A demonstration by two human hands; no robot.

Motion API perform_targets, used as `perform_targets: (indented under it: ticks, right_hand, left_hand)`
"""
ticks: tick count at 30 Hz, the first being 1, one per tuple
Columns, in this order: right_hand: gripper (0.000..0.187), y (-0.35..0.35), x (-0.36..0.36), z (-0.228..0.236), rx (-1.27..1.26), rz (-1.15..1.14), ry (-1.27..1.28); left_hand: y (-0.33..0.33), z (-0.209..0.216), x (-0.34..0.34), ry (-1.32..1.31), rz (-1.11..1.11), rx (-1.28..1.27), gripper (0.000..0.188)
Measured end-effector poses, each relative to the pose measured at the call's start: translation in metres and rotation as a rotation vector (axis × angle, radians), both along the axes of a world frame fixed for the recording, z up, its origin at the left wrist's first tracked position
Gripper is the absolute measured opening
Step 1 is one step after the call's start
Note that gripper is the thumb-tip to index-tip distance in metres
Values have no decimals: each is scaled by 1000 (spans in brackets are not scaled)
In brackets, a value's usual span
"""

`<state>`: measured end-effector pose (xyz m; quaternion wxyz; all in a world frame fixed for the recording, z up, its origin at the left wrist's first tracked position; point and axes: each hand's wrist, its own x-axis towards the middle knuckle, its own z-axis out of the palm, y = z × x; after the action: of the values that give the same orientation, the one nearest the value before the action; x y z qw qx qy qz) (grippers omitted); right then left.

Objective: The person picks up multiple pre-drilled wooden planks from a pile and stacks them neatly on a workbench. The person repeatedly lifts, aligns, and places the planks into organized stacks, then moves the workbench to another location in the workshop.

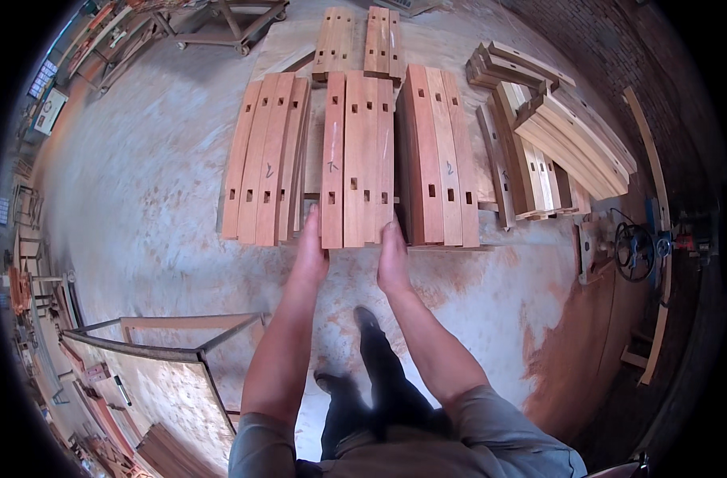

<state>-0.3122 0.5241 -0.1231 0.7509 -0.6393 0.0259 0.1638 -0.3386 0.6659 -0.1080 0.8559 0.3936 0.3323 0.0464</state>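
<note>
Both arms reach up-frame from the lower edge, left forearm (282, 342) rising just left of center, right forearm (427, 334) slanting up and inward from lower right. Left hand (310, 253) and right hand (392, 259) sit near mid-frame, roughly level, a gap between them, wrists close to in line with the forearms. Palms face each other, hands flat and uncurled, pointing up-frame; finger detail partly hidden.

One left hand (313, 247) and one right hand (393, 253) show. Toward the sheet's (290, 37) near edge stand three front stacks (260, 159): the middle stack (369, 151) shows four beams (333, 127) on top, the right stack (438, 151) three. Toward its far edge: two rear stacks (332, 40).
</note>
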Motion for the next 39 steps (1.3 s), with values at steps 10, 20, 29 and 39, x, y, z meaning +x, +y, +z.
perform_targets:
  ticks: [10,20,29,39]
  right_hand:
    - [55,-20,-79,7,177,30,22]
    - [56,-27,-49,-27,228,-16,270]
    - [76,-13,0,-4,141,13,655]
    - [51,-48,-50,-72,-305,284,79]
  left_hand:
    - [-10,-11,-77,-70,-31,-158,43]
    - [2,-20,-90,-100,-86,-138,41]
    - [16,-59,-51,6,-154,-160,38]
    - [-6,-20,-62,5,-159,-211,50]
